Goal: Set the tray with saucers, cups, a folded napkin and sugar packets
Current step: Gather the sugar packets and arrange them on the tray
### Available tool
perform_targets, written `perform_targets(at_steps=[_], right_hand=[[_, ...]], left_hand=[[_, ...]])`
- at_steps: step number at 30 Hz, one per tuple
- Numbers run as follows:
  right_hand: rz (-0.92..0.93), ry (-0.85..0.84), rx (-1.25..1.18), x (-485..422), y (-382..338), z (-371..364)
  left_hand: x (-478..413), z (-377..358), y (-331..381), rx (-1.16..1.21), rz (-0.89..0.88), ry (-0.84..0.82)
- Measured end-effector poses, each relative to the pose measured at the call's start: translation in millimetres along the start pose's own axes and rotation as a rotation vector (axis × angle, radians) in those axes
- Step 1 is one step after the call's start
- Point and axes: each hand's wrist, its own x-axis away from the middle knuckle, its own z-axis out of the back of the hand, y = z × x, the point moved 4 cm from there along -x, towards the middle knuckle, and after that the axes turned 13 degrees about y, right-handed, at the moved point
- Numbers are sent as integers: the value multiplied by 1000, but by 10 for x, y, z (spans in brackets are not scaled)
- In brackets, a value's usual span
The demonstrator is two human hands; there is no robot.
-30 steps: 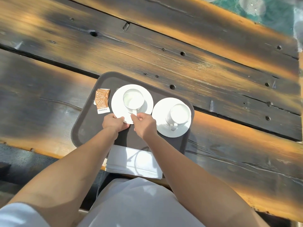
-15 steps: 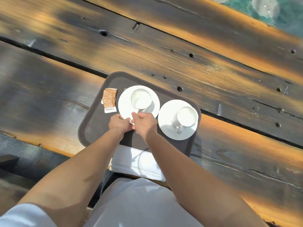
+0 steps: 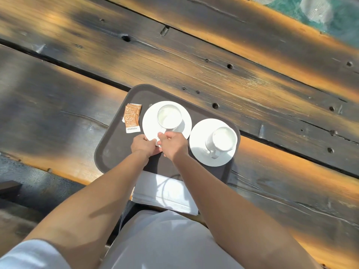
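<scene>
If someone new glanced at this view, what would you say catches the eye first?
Probably the two white cups on saucers, bright against the dark brown tray: the left cup mid-tray, the right cup near its right edge. Next, the left hand and right hand meeting at the left saucer's near rim, with orange sugar packets beside it and a white folded napkin at the tray's near edge.

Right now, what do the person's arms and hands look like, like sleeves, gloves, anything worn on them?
Both hands, the left hand and the right hand, are bare: no gloves, and no rings, watch or bracelet show. The forearms are uncovered up past the elbow. A short white sleeve shows on the left upper arm at the lower edge; the right arm's sleeve is out of frame.
</scene>
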Motion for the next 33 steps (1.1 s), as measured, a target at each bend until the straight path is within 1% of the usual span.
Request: perform_targets(at_steps=[5,15,20,24,27,30,33], right_hand=[[3,0,-16,-30,-35,21],[-10,-48,-43,-36,13,8],[-24,-19,-69,51,145,20],[-58,-9,-52,150,308,89],[-33,0,7,198,424,164],[-28,-24,49,261,458,195],[1,-70,108,355,366,163]], left_hand=[[9,-6,-2,64,32,-21],[-77,-46,-70,46,46,-20],[-68,-49,-78,53,41,-23],[-20,-20,-63,82,89,-38],[-13,36,-65,38,71,-60],[61,159,-58,48,52,-82],[103,380,-72,-12,9,-9]])
